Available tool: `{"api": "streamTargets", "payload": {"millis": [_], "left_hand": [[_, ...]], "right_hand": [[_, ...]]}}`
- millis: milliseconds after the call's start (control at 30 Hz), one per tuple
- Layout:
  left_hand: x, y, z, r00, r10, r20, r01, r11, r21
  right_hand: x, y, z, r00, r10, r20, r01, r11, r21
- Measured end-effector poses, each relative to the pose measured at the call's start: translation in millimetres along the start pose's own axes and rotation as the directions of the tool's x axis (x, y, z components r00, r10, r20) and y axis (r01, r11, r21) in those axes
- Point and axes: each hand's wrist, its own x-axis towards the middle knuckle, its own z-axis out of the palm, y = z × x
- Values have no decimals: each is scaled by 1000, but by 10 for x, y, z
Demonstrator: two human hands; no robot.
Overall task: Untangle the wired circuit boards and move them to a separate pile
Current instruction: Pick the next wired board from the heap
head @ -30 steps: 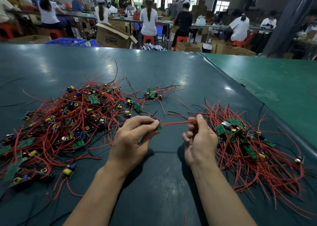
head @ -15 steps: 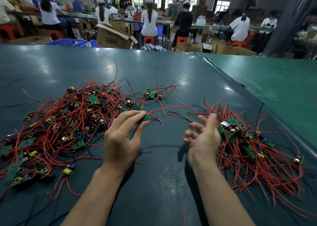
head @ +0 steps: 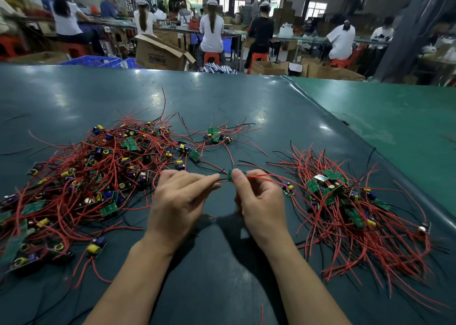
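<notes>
Now pinching a small green board (head: 230,175) by its wires with left hand (head: 179,205) and by thumb and fingers of right hand (head: 261,207), no longer spread empty, midway between tangled heap (head: 81,174) and sorted pile (head: 345,201); probably ready for transfer.

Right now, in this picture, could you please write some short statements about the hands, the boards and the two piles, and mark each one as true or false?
1. Both hands hold one small board between the piles. True.
2. The right hand rests flat on the table. False: its thumb and fingers pinch the board.
3. The left pile looks more tangled and spread out than the right pile. True.
4. The wires are mostly blue. False: mostly red, some black.
5. The left hand pinches wires beside the board. True.
</notes>
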Motion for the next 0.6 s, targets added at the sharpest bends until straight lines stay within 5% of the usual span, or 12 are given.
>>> {"api": "streamTargets", "payload": {"millis": [167,300,433,600], "left_hand": [[-1,-137,-80,967,-143,-209,184,964,192],[-9,-136,-73,919,-289,-268,346,917,198],[-21,-122,-28,873,-444,-201,486,815,316],[-35,-171,-35,711,-662,-239,686,575,446]], "right_hand": [[25,-53,-56,945,-27,-327,55,995,79],[112,-168,-242,776,93,-623,176,918,356],[149,-104,-313,718,414,-559,6,800,600],[156,-60,-251,759,427,-491,-107,826,553]]}}
